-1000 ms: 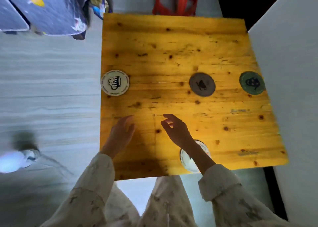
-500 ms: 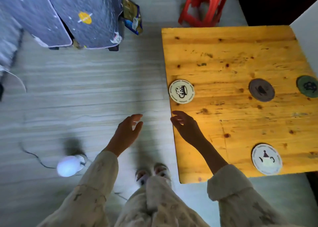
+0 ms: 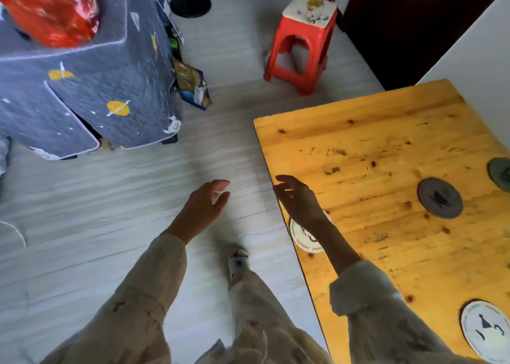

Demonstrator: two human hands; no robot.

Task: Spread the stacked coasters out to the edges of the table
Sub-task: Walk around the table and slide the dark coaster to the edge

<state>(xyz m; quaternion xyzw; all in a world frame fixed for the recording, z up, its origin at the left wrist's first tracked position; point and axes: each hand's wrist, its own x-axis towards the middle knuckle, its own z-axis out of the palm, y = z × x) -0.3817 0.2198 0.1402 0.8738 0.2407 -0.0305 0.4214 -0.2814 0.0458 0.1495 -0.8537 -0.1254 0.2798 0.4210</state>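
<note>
View has swung left since 0.5 s ago; the table [image 3: 358,132] now sits right, both hands past its left edge. Left hand [image 3: 200,212] over the floor and right hand [image 3: 299,203] over the white coaster [image 3: 305,238]: fingers loosely spread, holding nothing. 4 coasters lie apart, none stacked; the grey coaster [image 3: 440,198] is mid-table. Spreading looks nearly done. No containers.

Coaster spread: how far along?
Mostly done: no stack is visible, and four coasters lie apart. The white coaster sits at the table's left edge, another white one near the front edge, the green one toward the right. Both hands, left and right, are empty. Left: the grey coaster is mid-table.
</note>
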